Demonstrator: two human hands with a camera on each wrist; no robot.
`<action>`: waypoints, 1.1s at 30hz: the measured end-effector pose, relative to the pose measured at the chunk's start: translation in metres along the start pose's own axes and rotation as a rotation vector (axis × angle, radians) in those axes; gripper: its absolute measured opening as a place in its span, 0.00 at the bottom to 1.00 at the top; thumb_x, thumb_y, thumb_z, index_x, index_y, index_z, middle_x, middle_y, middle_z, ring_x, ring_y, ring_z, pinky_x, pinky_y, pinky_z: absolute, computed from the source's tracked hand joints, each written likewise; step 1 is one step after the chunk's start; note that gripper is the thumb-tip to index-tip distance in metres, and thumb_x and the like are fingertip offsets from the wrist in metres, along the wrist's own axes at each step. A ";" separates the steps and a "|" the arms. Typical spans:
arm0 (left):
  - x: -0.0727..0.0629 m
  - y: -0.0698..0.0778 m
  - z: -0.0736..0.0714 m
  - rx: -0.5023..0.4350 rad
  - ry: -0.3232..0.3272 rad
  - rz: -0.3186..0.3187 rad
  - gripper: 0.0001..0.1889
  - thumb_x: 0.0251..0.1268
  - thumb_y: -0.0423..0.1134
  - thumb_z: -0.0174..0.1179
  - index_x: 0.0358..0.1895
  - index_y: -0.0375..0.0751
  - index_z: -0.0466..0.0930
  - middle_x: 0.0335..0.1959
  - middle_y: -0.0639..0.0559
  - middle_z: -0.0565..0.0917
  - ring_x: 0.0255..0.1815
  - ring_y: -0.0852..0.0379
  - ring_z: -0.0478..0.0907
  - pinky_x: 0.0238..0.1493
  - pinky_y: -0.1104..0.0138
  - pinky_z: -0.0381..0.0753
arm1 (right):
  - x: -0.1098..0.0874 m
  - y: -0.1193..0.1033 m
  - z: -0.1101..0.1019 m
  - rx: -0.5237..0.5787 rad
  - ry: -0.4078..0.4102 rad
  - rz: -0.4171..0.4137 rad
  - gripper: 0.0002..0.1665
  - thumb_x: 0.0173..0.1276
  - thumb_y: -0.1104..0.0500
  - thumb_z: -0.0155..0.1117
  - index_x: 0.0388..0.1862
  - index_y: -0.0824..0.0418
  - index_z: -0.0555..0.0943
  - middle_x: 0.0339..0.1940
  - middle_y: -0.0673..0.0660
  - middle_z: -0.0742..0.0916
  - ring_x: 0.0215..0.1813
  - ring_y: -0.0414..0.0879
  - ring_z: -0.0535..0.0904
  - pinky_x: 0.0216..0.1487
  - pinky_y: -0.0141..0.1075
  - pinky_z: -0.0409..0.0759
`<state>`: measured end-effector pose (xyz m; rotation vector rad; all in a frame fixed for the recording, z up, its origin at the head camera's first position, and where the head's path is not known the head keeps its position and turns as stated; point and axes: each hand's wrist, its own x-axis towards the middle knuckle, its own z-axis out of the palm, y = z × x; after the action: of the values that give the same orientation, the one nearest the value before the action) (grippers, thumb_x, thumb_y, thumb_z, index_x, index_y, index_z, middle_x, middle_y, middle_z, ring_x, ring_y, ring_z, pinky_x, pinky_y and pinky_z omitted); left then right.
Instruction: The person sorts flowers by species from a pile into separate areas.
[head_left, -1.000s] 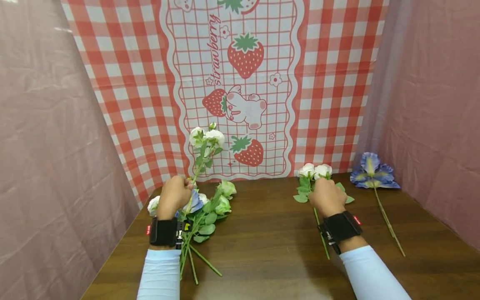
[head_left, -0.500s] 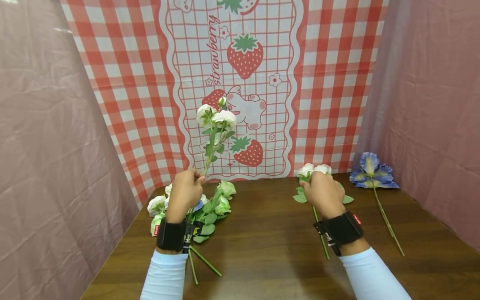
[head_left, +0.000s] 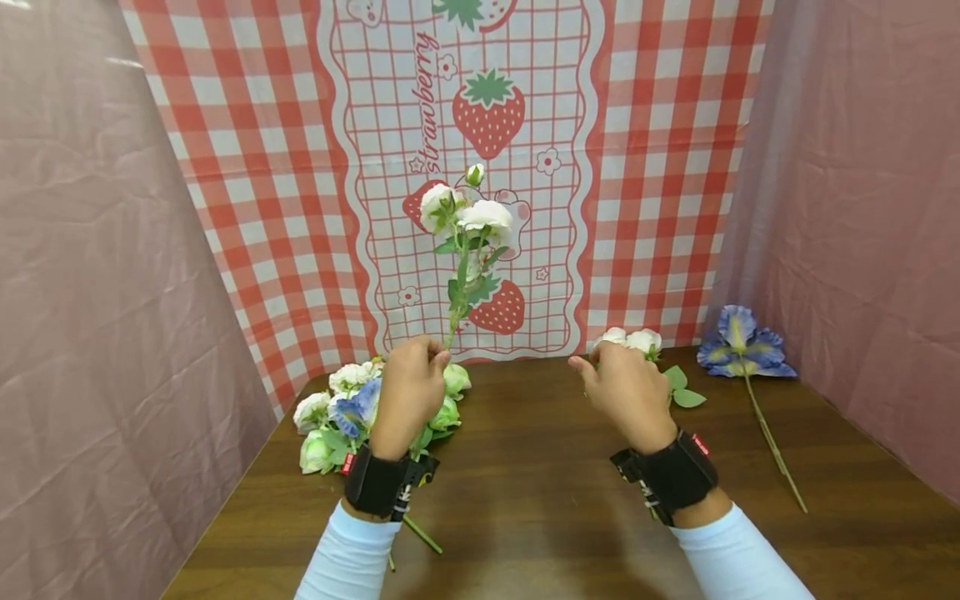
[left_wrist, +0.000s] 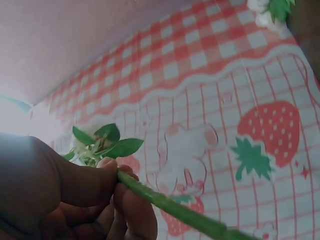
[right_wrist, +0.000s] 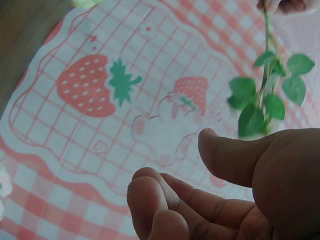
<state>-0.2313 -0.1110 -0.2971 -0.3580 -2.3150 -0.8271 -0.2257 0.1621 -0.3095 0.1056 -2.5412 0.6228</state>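
My left hand (head_left: 411, 396) holds up a white rose spray (head_left: 486, 218), its blooms, bud and leaves standing above the table against the cloth. The left wrist view shows the thumb and fingers pinching its green stem (left_wrist: 180, 211). My right hand (head_left: 628, 392) is over another stem of white roses (head_left: 643, 341) lying at the back right, covering part of it. Nothing sits between its fingers (right_wrist: 147, 195), and the thumb stands apart from them in the right wrist view. That view also catches the held spray's leaves (right_wrist: 267, 100) at upper right.
Left on the brown table (head_left: 525, 500) lies a bunch with white blooms (head_left: 311, 412), a blue flower (head_left: 356, 408) and green-white roses (head_left: 318, 450). A blue iris (head_left: 742, 346) lies far right. A strawberry-print checked cloth (head_left: 660, 167) hangs behind, pink drapes (head_left: 870, 208) at the sides.
My left hand has lifted the white rose spray up and rightward, away from the bunch. My right hand has drawn slightly left over the white roses, its thumb now spread.
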 end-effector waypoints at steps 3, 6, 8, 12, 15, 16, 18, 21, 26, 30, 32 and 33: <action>-0.004 0.008 0.004 -0.021 0.004 0.026 0.06 0.73 0.34 0.63 0.38 0.34 0.84 0.33 0.43 0.85 0.31 0.48 0.81 0.35 0.56 0.80 | -0.005 -0.007 -0.001 0.009 0.015 -0.038 0.22 0.75 0.44 0.64 0.41 0.62 0.86 0.25 0.56 0.85 0.21 0.48 0.75 0.17 0.40 0.68; -0.008 0.015 0.010 -0.029 0.010 0.058 0.05 0.73 0.34 0.63 0.39 0.34 0.84 0.33 0.43 0.84 0.30 0.48 0.81 0.35 0.56 0.81 | -0.009 -0.014 -0.001 0.021 0.025 -0.067 0.21 0.75 0.43 0.65 0.43 0.61 0.87 0.27 0.55 0.86 0.21 0.47 0.76 0.18 0.40 0.69; -0.010 0.019 0.015 -0.037 0.013 0.069 0.06 0.72 0.34 0.64 0.38 0.35 0.83 0.33 0.44 0.84 0.30 0.49 0.82 0.34 0.57 0.81 | -0.011 -0.019 -0.001 0.028 0.033 -0.082 0.21 0.74 0.43 0.66 0.44 0.61 0.87 0.27 0.55 0.86 0.21 0.46 0.76 0.18 0.40 0.69; -0.012 0.025 0.027 -0.070 0.026 0.091 0.05 0.71 0.34 0.65 0.37 0.35 0.84 0.32 0.46 0.84 0.29 0.51 0.81 0.32 0.58 0.81 | -0.016 -0.028 0.004 0.053 0.024 -0.127 0.21 0.73 0.44 0.67 0.41 0.62 0.87 0.22 0.52 0.83 0.19 0.44 0.73 0.17 0.38 0.68; -0.014 0.028 0.034 -0.099 0.033 0.112 0.05 0.71 0.33 0.65 0.38 0.35 0.83 0.32 0.46 0.84 0.28 0.53 0.80 0.31 0.61 0.79 | -0.021 -0.035 0.011 0.097 -0.013 -0.168 0.18 0.73 0.46 0.69 0.40 0.62 0.88 0.18 0.50 0.80 0.17 0.42 0.71 0.16 0.35 0.65; -0.016 0.029 0.037 -0.106 0.037 0.122 0.04 0.71 0.33 0.65 0.38 0.35 0.83 0.32 0.46 0.84 0.28 0.53 0.80 0.30 0.62 0.79 | -0.022 -0.037 0.013 0.112 -0.025 -0.184 0.17 0.72 0.47 0.69 0.40 0.61 0.88 0.18 0.49 0.80 0.17 0.41 0.70 0.16 0.35 0.65; -0.018 0.031 0.040 -0.127 0.039 0.141 0.04 0.71 0.33 0.65 0.39 0.34 0.83 0.31 0.47 0.84 0.27 0.55 0.79 0.28 0.65 0.78 | -0.026 -0.041 0.017 0.143 -0.051 -0.213 0.15 0.72 0.49 0.70 0.40 0.61 0.88 0.20 0.49 0.82 0.16 0.40 0.70 0.16 0.34 0.65; -0.020 0.033 0.044 -0.154 0.050 0.175 0.03 0.71 0.31 0.65 0.38 0.34 0.82 0.31 0.46 0.84 0.26 0.55 0.79 0.27 0.68 0.77 | -0.032 -0.048 0.024 0.163 -0.076 -0.248 0.13 0.71 0.50 0.71 0.39 0.59 0.88 0.24 0.50 0.86 0.18 0.38 0.73 0.18 0.34 0.68; -0.023 0.037 0.048 -0.200 0.059 0.194 0.04 0.71 0.32 0.65 0.38 0.34 0.82 0.31 0.46 0.84 0.27 0.56 0.80 0.28 0.69 0.77 | -0.039 -0.057 0.032 0.190 -0.119 -0.258 0.08 0.72 0.54 0.70 0.36 0.58 0.88 0.24 0.48 0.84 0.20 0.38 0.72 0.20 0.35 0.70; -0.025 0.040 0.049 -0.225 0.052 0.189 0.04 0.71 0.32 0.65 0.38 0.35 0.82 0.31 0.46 0.84 0.27 0.55 0.82 0.29 0.69 0.78 | -0.042 -0.060 0.035 0.225 -0.125 -0.258 0.11 0.74 0.60 0.67 0.29 0.57 0.83 0.17 0.46 0.76 0.18 0.40 0.67 0.20 0.35 0.64; -0.025 0.041 0.049 -0.232 0.046 0.186 0.03 0.71 0.32 0.64 0.38 0.35 0.82 0.31 0.46 0.85 0.28 0.55 0.82 0.29 0.68 0.79 | -0.042 -0.061 0.037 0.245 -0.113 -0.263 0.13 0.75 0.61 0.65 0.26 0.56 0.80 0.16 0.46 0.73 0.17 0.40 0.66 0.20 0.34 0.63; -0.026 0.042 0.049 -0.235 0.043 0.184 0.03 0.72 0.32 0.64 0.38 0.35 0.82 0.32 0.46 0.85 0.29 0.55 0.82 0.29 0.68 0.79 | -0.042 -0.061 0.037 0.257 -0.107 -0.269 0.14 0.75 0.62 0.65 0.26 0.57 0.79 0.16 0.47 0.73 0.17 0.40 0.65 0.21 0.34 0.62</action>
<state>-0.2170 -0.0488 -0.3234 -0.6383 -2.1123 -1.0045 -0.1951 0.0892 -0.3341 0.5739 -2.4740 0.8492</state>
